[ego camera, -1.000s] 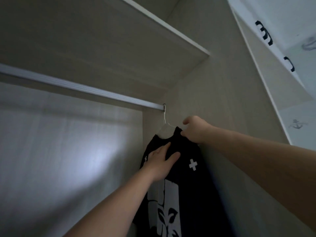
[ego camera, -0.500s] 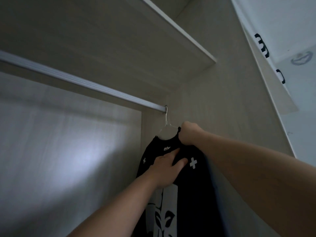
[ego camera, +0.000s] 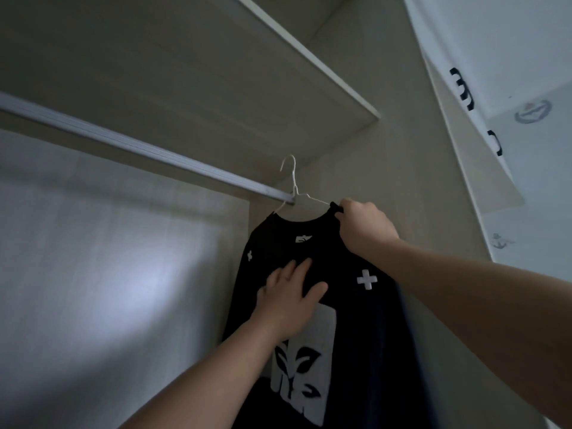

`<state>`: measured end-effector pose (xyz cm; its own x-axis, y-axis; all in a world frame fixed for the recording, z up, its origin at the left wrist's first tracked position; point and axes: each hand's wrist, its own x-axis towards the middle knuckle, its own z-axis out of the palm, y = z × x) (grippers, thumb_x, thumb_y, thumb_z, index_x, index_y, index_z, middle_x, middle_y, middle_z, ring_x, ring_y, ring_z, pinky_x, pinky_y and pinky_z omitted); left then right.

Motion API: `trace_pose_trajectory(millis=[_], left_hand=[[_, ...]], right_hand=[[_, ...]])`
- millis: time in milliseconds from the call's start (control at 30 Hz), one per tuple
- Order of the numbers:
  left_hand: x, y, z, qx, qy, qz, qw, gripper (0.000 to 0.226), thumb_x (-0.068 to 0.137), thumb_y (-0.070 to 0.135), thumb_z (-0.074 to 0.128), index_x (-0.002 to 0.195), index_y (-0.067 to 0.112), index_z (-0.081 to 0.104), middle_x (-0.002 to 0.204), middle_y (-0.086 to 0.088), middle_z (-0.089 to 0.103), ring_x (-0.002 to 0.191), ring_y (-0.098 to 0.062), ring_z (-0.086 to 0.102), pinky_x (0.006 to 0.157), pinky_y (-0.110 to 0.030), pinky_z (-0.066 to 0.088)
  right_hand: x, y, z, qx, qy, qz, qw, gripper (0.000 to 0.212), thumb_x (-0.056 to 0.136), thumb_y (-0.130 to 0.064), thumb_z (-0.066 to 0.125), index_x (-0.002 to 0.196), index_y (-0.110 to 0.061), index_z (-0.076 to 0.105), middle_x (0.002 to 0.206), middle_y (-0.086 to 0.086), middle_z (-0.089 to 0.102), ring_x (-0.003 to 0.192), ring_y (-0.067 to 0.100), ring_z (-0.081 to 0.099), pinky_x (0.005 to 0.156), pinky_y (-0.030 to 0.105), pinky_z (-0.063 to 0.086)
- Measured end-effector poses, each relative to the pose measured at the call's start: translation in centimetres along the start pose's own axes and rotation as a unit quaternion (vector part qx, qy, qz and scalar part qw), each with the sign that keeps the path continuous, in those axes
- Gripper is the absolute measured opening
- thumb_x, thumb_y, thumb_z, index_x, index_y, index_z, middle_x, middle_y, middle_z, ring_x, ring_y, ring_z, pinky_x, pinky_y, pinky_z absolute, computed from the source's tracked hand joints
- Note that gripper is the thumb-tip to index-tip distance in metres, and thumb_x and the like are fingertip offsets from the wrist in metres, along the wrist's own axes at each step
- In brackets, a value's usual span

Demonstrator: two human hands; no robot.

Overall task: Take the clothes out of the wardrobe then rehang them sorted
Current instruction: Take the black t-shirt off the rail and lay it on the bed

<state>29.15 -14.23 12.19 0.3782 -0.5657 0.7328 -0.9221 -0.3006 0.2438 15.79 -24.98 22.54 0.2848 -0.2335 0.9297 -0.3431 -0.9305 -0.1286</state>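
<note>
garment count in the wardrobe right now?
1: a black T-shirt on a white wire hanger by the right end of the rail, right hand gripping its shoulder, left hand on its front. Lower wardrobe is out of frame.

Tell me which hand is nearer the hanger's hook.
Right. The right hand grips the shirt at its shoulder, just below and right of the hook; the left hand lies flat on the chest, farther down.

Right hand gripping black shirt, left hand touching it

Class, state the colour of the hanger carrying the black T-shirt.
White: a thin wire hanger, shown best in the head view.
</note>
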Motion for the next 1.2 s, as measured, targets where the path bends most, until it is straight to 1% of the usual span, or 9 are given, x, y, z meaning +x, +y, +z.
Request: trace_pose_trajectory(millis=[233,367,467,600,700,833,933,1033,1200], left_hand=[[2.2,3.6,-0.3,-0.021,0.199,-0.018,0.980,0.066,0.100,0.058,0.032,0.157,0.035,0.011,0.168,0.001,0.002,0.152,-0.025,0.001,0.121,-0.051,0.013],[3.0,8.4,0.3,-0.024,0.290,0.008,0.957,0.067,0.099,0.053,0.038,0.157,0.027,0.018,0.166,-0.005,0.012,0.151,-0.030,0.009,0.120,-0.052,0.014],[3.1,12.9,1.0,-0.023,0.327,0.030,0.944,0.066,0.098,0.051,0.041,0.156,0.023,0.023,0.165,-0.008,0.017,0.150,-0.032,0.011,0.120,-0.055,0.014],[2.7,20.3,2.5,-0.046,0.328,0.067,0.941,0.065,0.099,0.053,0.035,0.156,0.023,0.022,0.166,-0.008,0.014,0.152,-0.030,0.008,0.120,-0.054,0.009],[1.7,26.2,4.6,-0.072,0.338,0.089,0.934,0.067,0.096,0.055,0.029,0.152,0.019,0.029,0.161,-0.011,0.027,0.149,-0.033,0.018,0.119,-0.055,0.015],[-0.4,34.0,8.6,-0.094,0.326,0.127,0.932,0.062,0.096,0.051,0.031,0.149,0.018,0.035,0.154,-0.006,0.039,0.145,-0.029,0.027,0.117,-0.052,0.020],[-1.4,40.0,11.5,-0.134,0.310,0.127,0.933,0.053,0.099,0.044,0.040,0.145,0.019,0.039,0.142,-0.005,0.050,0.137,-0.028,0.035,0.110,-0.048,0.025],[-1.7,45.7,14.8,-0.178,0.258,0.119,0.942,0.046,0.101,0.039,0.044,0.141,0.017,0.045,0.133,-0.009,0.058,0.126,-0.033,0.046,0.102,-0.049,0.034],[-1.9,54.5,21.5,-0.269,0.177,0.162,0.933,0.032,0.103,0.038,0.038,0.115,0.014,0.055,0.104,-0.005,0.062,0.094,-0.028,0.058,0.077,-0.040,0.042]], right_hand=[[-1.3,4.9,-6.8,-0.022,0.035,-0.021,0.999,0.022,0.101,-0.032,0.043,0.098,-0.014,0.054,0.088,0.012,0.057,0.078,0.036,0.054,0.068,0.040,0.049],[-2.4,8.5,-12.1,-0.063,0.053,-0.055,0.995,0.026,0.103,-0.035,0.041,0.104,-0.014,0.058,0.090,0.012,0.061,0.080,0.035,0.058,0.070,0.042,0.052],[-3.5,12.2,-16.6,-0.109,0.078,-0.055,0.989,0.030,0.102,-0.039,0.039,0.107,-0.017,0.058,0.091,0.011,0.060,0.081,0.033,0.056,0.067,0.038,0.047],[-5.2,18.1,-23.4,-0.180,0.106,-0.032,0.978,0.031,0.102,-0.042,0.038,0.106,-0.018,0.057,0.093,0.012,0.060,0.083,0.035,0.055,0.066,0.036,0.037],[-6.8,23.1,-28.8,-0.234,0.120,-0.002,0.965,0.032,0.102,-0.044,0.037,0.101,-0.017,0.054,0.099,0.016,0.063,0.090,0.040,0.058,0.068,0.037,0.036],[-10.0,29.4,-36.0,-0.288,0.134,0.032,0.948,0.031,0.101,-0.045,0.037,0.098,-0.018,0.053,0.106,0.016,0.065,0.094,0.041,0.059,0.069,0.037,0.033],[-12.9,33.8,-41.1,-0.325,0.130,0.042,0.936,0.032,0.102,-0.045,0.036,0.101,-0.019,0.054,0.111,0.012,0.065,0.097,0.039,0.060,0.070,0.037,0.032],[-15.5,38.1,-45.6,-0.370,0.126,0.048,0.919,0.033,0.101,-0.048,0.035,0.102,-0.020,0.053,0.113,0.007,0.066,0.098,0.038,0.061,0.070,0.036,0.031],[-20.2,44.4,-52.5,-0.424,0.112,0.088,0.894,0.032,0.101,-0.048,0.035,0.100,-0.021,0.052,0.109,0.002,0.066,0.097,0.035,0.061,0.071,0.036,0.032]])
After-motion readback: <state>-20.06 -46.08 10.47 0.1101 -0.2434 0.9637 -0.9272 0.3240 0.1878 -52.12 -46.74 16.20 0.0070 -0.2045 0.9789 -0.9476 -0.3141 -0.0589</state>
